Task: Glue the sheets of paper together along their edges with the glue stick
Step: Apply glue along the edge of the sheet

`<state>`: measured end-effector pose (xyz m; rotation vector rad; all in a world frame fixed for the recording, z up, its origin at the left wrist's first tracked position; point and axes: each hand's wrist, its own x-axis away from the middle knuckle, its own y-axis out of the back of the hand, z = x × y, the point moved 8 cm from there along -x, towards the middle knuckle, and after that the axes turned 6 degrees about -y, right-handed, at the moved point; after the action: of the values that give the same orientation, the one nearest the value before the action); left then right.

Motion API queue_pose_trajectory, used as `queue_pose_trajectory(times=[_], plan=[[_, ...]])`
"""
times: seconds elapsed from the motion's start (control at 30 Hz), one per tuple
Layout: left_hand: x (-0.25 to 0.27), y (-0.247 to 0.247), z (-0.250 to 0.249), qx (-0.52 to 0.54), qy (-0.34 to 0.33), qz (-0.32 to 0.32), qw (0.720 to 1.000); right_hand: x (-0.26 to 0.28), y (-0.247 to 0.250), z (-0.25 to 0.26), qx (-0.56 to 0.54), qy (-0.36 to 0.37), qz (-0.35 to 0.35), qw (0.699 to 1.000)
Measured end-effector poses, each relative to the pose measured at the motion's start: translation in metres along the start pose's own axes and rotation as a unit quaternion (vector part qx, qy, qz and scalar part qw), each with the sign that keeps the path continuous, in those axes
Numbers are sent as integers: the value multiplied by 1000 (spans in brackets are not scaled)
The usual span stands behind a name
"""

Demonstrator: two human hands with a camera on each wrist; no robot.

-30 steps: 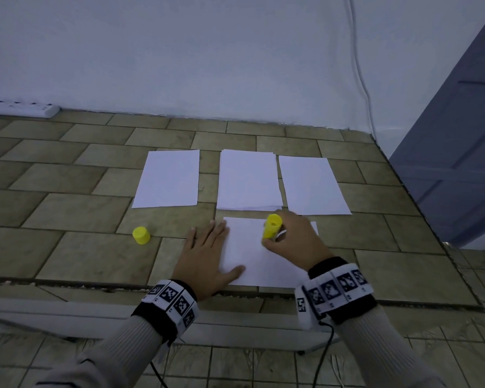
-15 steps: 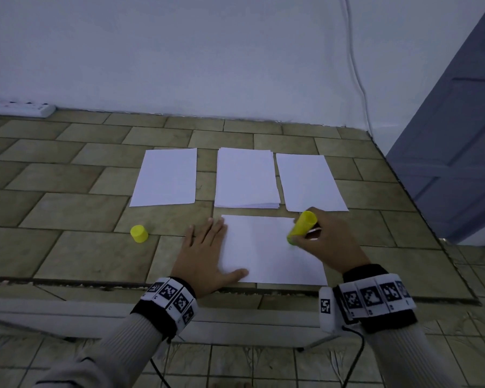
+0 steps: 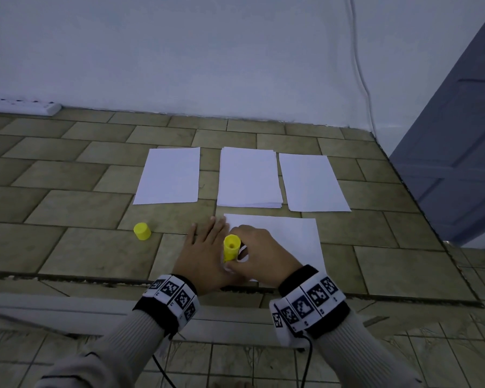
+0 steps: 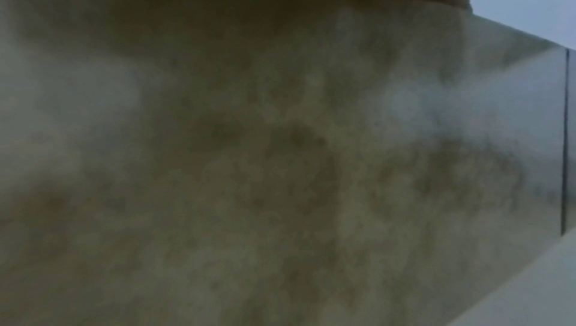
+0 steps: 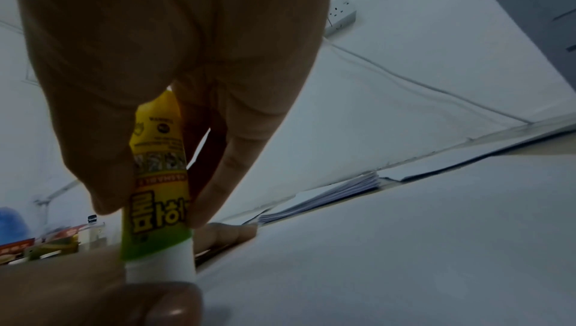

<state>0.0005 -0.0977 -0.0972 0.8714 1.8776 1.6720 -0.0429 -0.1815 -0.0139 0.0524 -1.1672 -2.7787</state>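
The right hand (image 3: 259,256) is gripping the yellow glue stick (image 3: 231,247) upright at the near sheet of paper's (image 3: 289,236) left edge, while the left hand (image 3: 205,256) is lying flat with straight fingers, pressing that edge down.

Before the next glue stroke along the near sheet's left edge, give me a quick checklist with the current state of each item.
1. Glue stick gripped by right hand: ok, fingers pinch the barrel.
2. Cap off: ok, it stands on the tiles left of the hands.
3. Near sheet pinned: ok, left hand lies flat at its left edge.
4. Glue tip touching the paper: cannot tell, the left thumb hides it in the right wrist view.
5. Next sheets within reach: ok, paper stack lies just beyond.
6. Glue already on the edge: cannot tell.
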Motion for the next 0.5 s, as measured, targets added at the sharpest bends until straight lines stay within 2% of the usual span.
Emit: queue_pose_trajectory(times=[0.1, 0.37, 0.5], plan=[[-2, 1, 1, 5, 20, -15, 1000, 8, 8, -10, -16, -2, -4, 1000], [3, 3, 2, 11, 20, 6, 1000, 43, 53, -55, -58, -20, -33, 998], [3, 1, 2, 5, 21, 11, 1000, 63, 77, -81, -62, -68, -47, 995]])
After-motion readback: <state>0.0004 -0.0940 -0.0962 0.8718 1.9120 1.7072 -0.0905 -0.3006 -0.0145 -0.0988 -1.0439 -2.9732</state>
